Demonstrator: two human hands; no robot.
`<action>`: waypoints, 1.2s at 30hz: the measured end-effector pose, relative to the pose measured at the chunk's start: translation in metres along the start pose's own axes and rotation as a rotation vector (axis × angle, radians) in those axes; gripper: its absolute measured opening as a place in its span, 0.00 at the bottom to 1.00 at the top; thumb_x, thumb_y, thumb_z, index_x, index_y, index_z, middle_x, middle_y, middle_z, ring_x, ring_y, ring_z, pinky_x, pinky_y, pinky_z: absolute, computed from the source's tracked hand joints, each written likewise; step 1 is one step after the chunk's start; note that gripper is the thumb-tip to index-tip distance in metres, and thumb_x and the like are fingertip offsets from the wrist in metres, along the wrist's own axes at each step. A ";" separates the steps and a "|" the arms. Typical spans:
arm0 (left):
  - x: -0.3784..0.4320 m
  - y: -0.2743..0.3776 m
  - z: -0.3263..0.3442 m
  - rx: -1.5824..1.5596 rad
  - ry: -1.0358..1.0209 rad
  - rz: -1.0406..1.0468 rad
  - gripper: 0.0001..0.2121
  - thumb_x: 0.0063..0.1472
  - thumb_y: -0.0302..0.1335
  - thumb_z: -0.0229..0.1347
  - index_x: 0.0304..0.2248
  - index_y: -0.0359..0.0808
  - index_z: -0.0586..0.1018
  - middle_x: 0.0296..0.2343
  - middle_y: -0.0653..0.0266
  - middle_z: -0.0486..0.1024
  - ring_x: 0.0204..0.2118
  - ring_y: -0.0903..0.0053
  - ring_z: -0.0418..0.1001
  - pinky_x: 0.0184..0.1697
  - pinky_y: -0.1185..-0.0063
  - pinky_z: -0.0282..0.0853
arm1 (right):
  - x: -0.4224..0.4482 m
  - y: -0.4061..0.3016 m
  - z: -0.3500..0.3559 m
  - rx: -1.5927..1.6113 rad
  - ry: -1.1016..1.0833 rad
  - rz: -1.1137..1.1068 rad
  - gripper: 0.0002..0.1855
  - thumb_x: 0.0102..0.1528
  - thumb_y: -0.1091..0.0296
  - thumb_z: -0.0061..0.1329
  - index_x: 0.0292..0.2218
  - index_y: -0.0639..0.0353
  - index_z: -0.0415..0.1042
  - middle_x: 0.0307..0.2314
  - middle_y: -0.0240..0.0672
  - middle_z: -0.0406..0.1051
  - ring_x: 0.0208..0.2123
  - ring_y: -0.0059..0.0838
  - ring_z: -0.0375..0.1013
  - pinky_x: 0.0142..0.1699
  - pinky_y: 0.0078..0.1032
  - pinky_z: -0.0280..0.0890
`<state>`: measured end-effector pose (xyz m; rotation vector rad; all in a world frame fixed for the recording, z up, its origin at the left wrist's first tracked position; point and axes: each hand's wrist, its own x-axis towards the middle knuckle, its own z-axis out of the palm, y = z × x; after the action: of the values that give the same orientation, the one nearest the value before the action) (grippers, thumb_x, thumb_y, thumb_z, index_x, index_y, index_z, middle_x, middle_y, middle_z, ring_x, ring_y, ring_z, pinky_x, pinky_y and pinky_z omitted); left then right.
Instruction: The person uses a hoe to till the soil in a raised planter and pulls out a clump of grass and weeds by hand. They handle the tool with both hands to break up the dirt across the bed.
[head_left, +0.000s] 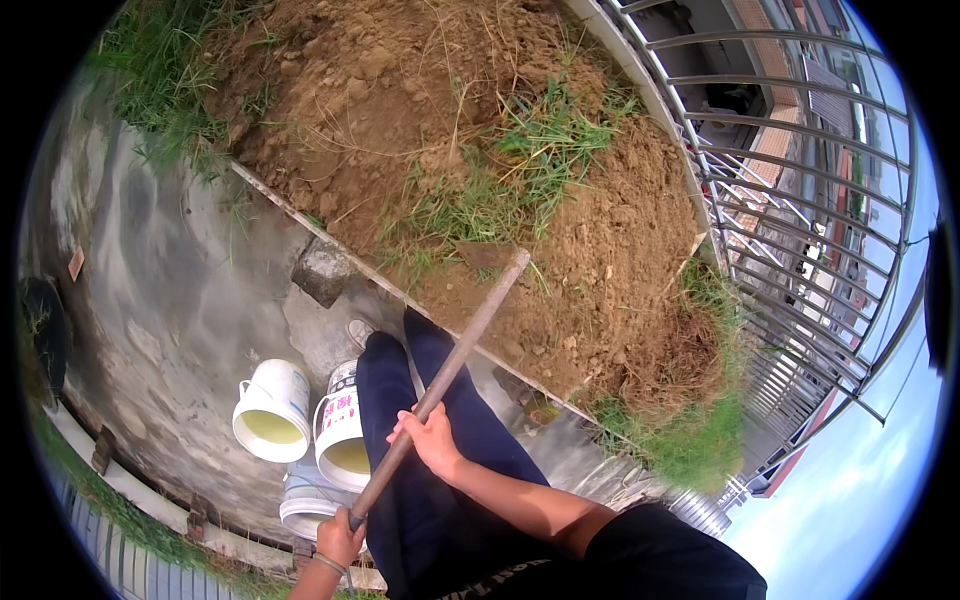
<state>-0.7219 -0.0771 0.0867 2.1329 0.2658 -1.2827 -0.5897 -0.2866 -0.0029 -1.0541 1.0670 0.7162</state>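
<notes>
My left hand (339, 537), with a band at the wrist, grips the near end of the wooden handle of a hoe (474, 334). Farther up the same handle, my right hand (429, 438) is closed around it. The handle slants up and right across my dark trousers. Its blade (484, 255) is at the far end, against the loose brown soil (622, 225) of a raised bed. Part of the blade looks covered by soil and grass. Uprooted green grass (480, 199) lies just beyond it.
A thin concrete edge (360, 274) borders the bed. Several white plastic buckets, including one with yellowish liquid (271, 390), stand on the concrete floor (187, 285) to my left. A stone block (322, 271) sits by the edge. Metal railing (795, 187) runs along the right.
</notes>
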 end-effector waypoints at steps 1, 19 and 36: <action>0.020 0.018 -0.004 -0.026 0.018 0.000 0.13 0.47 0.30 0.58 0.24 0.32 0.67 0.15 0.48 0.70 0.20 0.53 0.70 0.23 0.64 0.66 | 0.011 -0.015 -0.002 -0.041 0.087 -0.047 0.15 0.53 0.75 0.43 0.35 0.65 0.48 0.21 0.42 0.64 0.18 0.34 0.71 0.25 0.30 0.71; 0.153 0.133 -0.002 -0.301 0.272 0.418 0.09 0.48 0.27 0.57 0.24 0.33 0.68 0.18 0.54 0.71 0.21 0.60 0.71 0.23 0.70 0.66 | 0.006 -0.194 -0.027 -0.112 0.176 -0.634 0.13 0.54 0.73 0.41 0.38 0.61 0.52 0.20 0.35 0.63 0.19 0.25 0.67 0.28 0.24 0.68; 0.127 0.136 0.046 -0.509 0.183 -0.064 0.08 0.51 0.25 0.55 0.25 0.28 0.70 0.17 0.51 0.71 0.22 0.63 0.73 0.25 0.71 0.66 | 0.105 -0.122 -0.028 -0.413 0.201 -0.220 0.15 0.50 0.72 0.45 0.33 0.63 0.50 0.17 0.38 0.63 0.12 0.26 0.66 0.17 0.25 0.66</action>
<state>-0.6270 -0.2298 0.0191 1.8067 0.6667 -0.9271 -0.4559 -0.3584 -0.0641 -1.6000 0.9730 0.6759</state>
